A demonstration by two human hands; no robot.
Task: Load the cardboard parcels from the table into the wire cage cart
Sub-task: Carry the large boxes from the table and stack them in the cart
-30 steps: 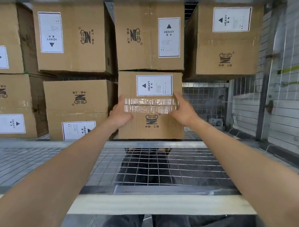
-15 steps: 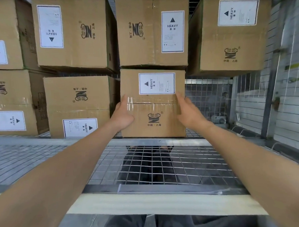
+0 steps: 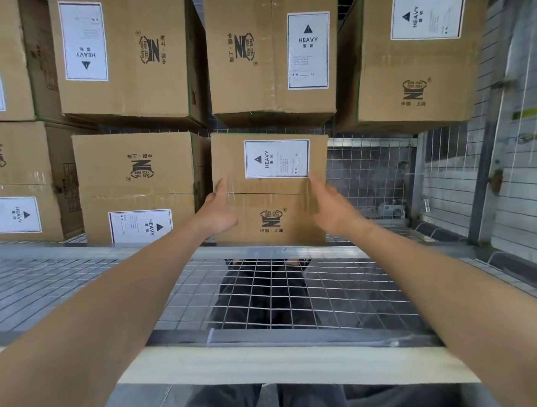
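- Holding one parcel (image 3: 272,203) at centre of frame, gripped from both sides; white "HEAVY" label (image 3: 277,158) on upper half of facing side.
- Grasped at its left edge by left hand (image 3: 219,212): thumb laid on facing side, fingers out of sight round the edge.
- Grasped at its right edge by right hand (image 3: 330,206): thumb up along the corner, other fingers hidden behind the box.
- Sitting inside the wire cage cart (image 3: 367,174), upright and square to the view; bottom edge hidden behind the cart's grey front bar (image 3: 109,250), so contact with the cart floor not verifiable.
- Just beside neighbouring carton (image 3: 137,178) at centre left; narrow dark gap between, touching or not: cannot tell.
- Directly below upper carton (image 3: 270,55) at top centre; top edge close under it.
- Noted further cartons: top left (image 3: 122,56), top right (image 3: 408,58), far left (image 3: 13,177).
- Seen to right of parcel: wire mesh wall of cart.
- Lower centre: mesh panel (image 3: 342,298) with dark trousers (image 3: 265,295) showing through.
- Bottom of frame: pale strip (image 3: 283,365) crossing under both forearms.
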